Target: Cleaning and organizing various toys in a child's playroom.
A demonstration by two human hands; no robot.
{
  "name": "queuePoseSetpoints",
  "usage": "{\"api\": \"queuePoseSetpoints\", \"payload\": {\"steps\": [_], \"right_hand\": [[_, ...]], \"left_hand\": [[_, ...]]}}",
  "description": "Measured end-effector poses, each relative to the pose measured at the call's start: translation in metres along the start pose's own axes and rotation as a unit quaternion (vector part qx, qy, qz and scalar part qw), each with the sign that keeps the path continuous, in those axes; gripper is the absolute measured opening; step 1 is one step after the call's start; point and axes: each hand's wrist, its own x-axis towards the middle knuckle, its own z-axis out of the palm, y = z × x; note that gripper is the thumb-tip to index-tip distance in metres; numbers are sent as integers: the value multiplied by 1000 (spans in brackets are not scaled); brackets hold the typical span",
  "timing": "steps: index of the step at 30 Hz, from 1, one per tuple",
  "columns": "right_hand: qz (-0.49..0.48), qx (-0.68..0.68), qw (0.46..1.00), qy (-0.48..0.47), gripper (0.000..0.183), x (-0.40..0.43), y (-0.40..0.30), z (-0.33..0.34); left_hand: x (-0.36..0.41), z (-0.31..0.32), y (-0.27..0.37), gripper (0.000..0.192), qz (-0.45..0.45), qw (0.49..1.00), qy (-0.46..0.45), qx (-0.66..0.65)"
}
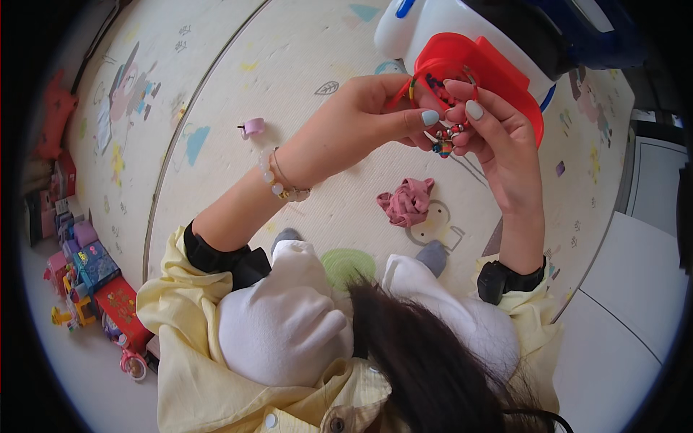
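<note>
A red cord bracelet with silver and red beads and a colourful charm [444,147] is held between my two hands, at the upper right of the view. My left hand [379,116] pinches its left side between thumb and fingers. On the right side my right hand [495,122] grips the beaded part with thumb and fingertips. Behind the hands is a red plastic tray [501,70] with small dark and red pieces, partly hidden by the fingers. Below them on the play mat [303,135] lies a crumpled pink cloth [407,202].
A small lilac roll-shaped item [253,126] lies on the mat left of my left forearm. The red tray adjoins a white and blue plastic object [400,32]. Several toys and boxes [96,265] stand along the left edge. White panels [628,270] are at the right.
</note>
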Motion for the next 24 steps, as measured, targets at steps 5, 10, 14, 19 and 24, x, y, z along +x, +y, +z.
{"api": "queuePoseSetpoints", "payload": {"steps": [5, 10, 14, 19, 24], "right_hand": [[-16, -13, 1000, 7, 31, 1, 5, -2], [4, 2, 1000, 1, 31, 0, 6, -6], [2, 17, 1000, 4, 31, 0, 7, -4], [-36, -30, 998, -43, 38, -2, 13, 6], [-55, -82, 995, -32, 39, 0, 15, 1]], "left_hand": [[-3, 1, 5, 24, -53, 996, 17, -76], [-4, -2, 3, 23, -81, 982, 20, -170], [-2, -3, 3, 23, -88, 978, 34, -185], [-1, -4, 6, 22, -87, 966, 38, -241], [1, -12, -6, 22, -68, 974, 46, -211]]}}
